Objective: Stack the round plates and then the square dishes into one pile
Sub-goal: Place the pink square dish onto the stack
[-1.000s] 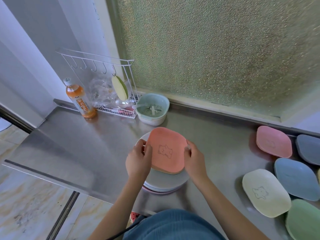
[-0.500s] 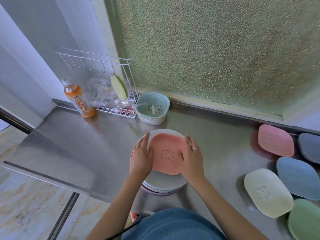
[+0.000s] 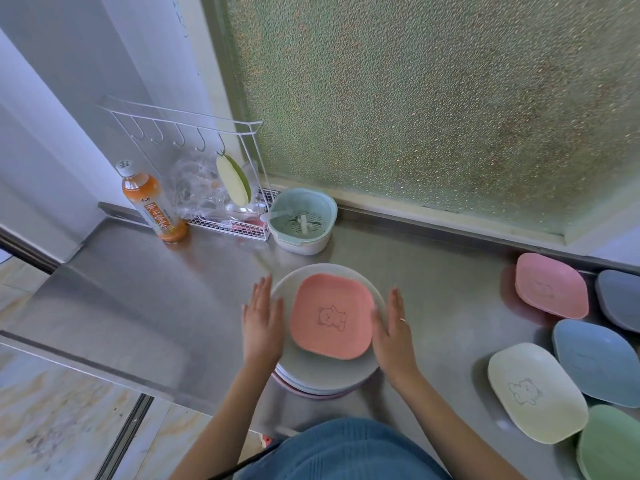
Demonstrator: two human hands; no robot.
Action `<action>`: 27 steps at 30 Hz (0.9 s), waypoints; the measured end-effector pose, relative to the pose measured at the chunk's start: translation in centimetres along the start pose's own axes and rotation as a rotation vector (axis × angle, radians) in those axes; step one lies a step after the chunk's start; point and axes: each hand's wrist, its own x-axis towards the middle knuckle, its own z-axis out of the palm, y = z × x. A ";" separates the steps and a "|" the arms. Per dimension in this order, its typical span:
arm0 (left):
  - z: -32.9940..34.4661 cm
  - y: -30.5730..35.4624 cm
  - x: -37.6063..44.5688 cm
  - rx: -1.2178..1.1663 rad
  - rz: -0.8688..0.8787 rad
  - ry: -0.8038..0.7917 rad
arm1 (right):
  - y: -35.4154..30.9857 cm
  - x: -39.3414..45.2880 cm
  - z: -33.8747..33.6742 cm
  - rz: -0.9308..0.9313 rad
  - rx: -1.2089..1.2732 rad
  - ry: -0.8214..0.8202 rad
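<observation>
Salmon square dish (image 3: 331,317) resting on the stack of round plates (image 3: 325,375) on the steel table (image 3: 145,299). Left hand (image 3: 262,323) and right hand (image 3: 393,332) flat-fingered either side, each grip open, holding nothing. Other square dishes (image 3: 536,391) well apart, rightward.

Steel counter (image 3: 145,299), frosted green window (image 3: 433,98) w/ daylight, white wall (image 3: 69,98), marbled tile floor (image 3: 52,427)

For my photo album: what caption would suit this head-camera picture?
Open left hand and right hand flank a coral square dish resting on stacked round plates.
</observation>
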 end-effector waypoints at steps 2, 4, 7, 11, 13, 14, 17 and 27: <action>-0.8 -1.2 0.5 -0.226 -0.202 -0.017 | 1.1 -0.2 -0.5 0.127 0.099 -0.040; -0.6 -1.9 0.4 -0.393 -0.298 -0.130 | 1.9 -0.4 -0.3 0.229 0.183 -0.123; -0.1 -2.1 -0.1 -0.465 -0.282 -0.184 | 2.3 -0.7 0.6 0.279 0.287 -0.155; 0.3 -1.6 0.3 -0.473 -0.278 -0.215 | 2.9 -0.6 0.1 0.270 0.332 -0.108; 1.3 -1.2 0.4 -0.441 -0.261 -0.252 | 3.5 -0.6 -0.8 0.278 0.354 -0.069; 2.0 -0.7 0.3 -0.420 -0.243 -0.274 | 3.9 -0.7 -1.5 0.280 0.365 -0.040; 4.8 1.0 -0.2 -0.374 -0.172 -0.345 | 5.2 -0.6 -3.9 0.304 0.385 0.048; 13.4 5.1 -2.6 -0.295 -0.055 -0.379 | 9.6 0.1 -11.5 0.409 0.285 0.152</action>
